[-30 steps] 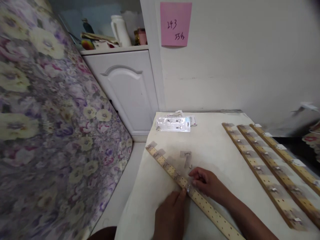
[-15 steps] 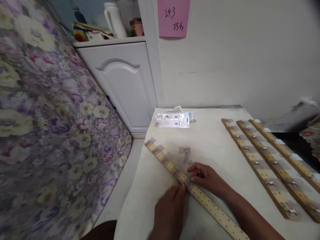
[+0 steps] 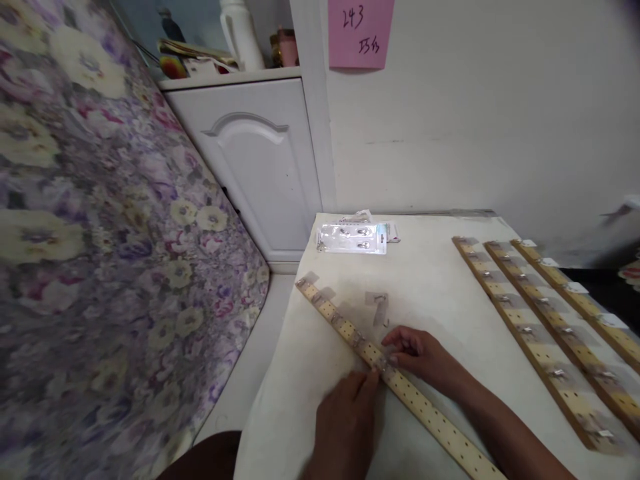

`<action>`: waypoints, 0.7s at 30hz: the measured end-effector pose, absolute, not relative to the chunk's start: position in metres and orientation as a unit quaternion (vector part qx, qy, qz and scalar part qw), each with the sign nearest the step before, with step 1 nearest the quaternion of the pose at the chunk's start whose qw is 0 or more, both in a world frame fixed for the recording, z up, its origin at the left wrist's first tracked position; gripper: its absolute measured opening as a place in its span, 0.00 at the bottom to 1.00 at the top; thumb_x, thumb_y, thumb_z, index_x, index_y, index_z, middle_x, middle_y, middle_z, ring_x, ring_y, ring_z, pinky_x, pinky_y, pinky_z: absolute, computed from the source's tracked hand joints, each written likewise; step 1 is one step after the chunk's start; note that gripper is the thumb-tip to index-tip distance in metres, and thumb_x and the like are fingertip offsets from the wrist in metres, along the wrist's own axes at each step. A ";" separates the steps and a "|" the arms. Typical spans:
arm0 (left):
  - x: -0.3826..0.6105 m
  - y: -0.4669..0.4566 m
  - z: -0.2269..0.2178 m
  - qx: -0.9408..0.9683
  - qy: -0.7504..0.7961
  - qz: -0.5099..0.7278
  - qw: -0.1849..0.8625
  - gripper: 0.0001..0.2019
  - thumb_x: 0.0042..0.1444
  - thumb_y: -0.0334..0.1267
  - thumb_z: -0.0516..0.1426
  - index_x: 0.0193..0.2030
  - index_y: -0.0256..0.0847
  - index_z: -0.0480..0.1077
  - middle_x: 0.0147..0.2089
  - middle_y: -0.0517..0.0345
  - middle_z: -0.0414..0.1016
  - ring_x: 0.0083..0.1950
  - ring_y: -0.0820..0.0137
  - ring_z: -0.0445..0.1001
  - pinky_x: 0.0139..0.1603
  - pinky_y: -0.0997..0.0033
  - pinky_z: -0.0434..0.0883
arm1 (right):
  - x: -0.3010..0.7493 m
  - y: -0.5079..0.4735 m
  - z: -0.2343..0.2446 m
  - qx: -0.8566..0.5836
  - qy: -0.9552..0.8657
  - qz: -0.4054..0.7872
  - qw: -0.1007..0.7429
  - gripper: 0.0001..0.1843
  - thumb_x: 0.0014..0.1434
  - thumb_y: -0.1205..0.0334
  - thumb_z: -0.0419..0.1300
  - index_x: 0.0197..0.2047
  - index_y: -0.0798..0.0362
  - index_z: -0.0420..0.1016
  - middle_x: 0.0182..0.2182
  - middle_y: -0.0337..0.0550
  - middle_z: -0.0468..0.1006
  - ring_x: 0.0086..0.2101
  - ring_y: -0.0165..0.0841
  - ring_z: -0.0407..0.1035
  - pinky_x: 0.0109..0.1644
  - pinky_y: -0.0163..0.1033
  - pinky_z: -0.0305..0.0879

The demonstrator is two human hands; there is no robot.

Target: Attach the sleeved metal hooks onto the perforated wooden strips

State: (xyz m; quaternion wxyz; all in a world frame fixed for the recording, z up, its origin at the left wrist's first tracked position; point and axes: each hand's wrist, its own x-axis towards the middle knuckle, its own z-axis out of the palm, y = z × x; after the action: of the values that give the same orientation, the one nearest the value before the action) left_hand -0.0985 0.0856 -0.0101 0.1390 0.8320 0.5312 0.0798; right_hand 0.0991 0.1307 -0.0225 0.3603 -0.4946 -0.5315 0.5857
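Note:
A long perforated wooden strip (image 3: 430,417) lies diagonally on the white table (image 3: 430,287), with several small clear packets of metal hooks fixed along its far end. My left hand (image 3: 345,427) and my right hand (image 3: 423,353) meet at the strip's middle, fingertips pinched on a small clear packet with a metal piece (image 3: 383,365) pressed against the wood. Two loose clear packets (image 3: 379,307) lie on the table just beyond my right hand.
Three more wooden strips (image 3: 545,333) loaded with packets lie side by side at the right. A clear blister pack (image 3: 354,238) sits at the table's far edge. A flowered mattress (image 3: 100,233) leans at the left, a white cabinet (image 3: 260,167) stands behind, and a pink note (image 3: 360,33) hangs on the wall.
Both hands stay at the same spot on the strip with only slight finger movement. The view has shifted a little.

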 end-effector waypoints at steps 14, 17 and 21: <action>-0.098 0.087 0.001 0.831 0.532 0.036 0.162 0.23 0.61 0.30 0.45 0.61 0.50 0.64 0.50 0.56 0.77 0.46 0.61 0.76 0.41 0.65 0.72 | 0.100 0.132 -0.024 -0.485 -0.532 0.597 0.355 0.08 0.52 0.65 0.61 0.37 0.53 0.71 0.25 0.35 0.71 0.27 0.28 0.64 0.31 0.34 0.56; -0.096 0.087 0.004 0.828 0.536 0.035 0.161 0.22 0.62 0.31 0.46 0.60 0.50 0.65 0.49 0.56 0.77 0.45 0.61 0.76 0.40 0.65 0.71 | 0.100 0.132 -0.023 -0.491 -0.530 0.595 0.352 0.08 0.51 0.63 0.62 0.37 0.52 0.71 0.26 0.35 0.72 0.27 0.28 0.65 0.32 0.35 0.58; -0.096 0.086 0.005 0.825 0.537 0.044 0.170 0.21 0.62 0.31 0.46 0.59 0.49 0.66 0.49 0.55 0.77 0.46 0.59 0.76 0.40 0.64 0.71 | 0.100 0.132 -0.021 -0.499 -0.532 0.591 0.343 0.10 0.51 0.60 0.63 0.37 0.52 0.72 0.25 0.35 0.72 0.27 0.29 0.66 0.32 0.35 0.59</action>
State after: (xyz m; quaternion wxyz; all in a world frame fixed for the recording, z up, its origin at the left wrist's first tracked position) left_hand -0.0956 0.0863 0.0055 0.1698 0.8249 0.5375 0.0435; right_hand 0.0995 0.1318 -0.0212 0.3435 -0.4994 -0.5323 0.5910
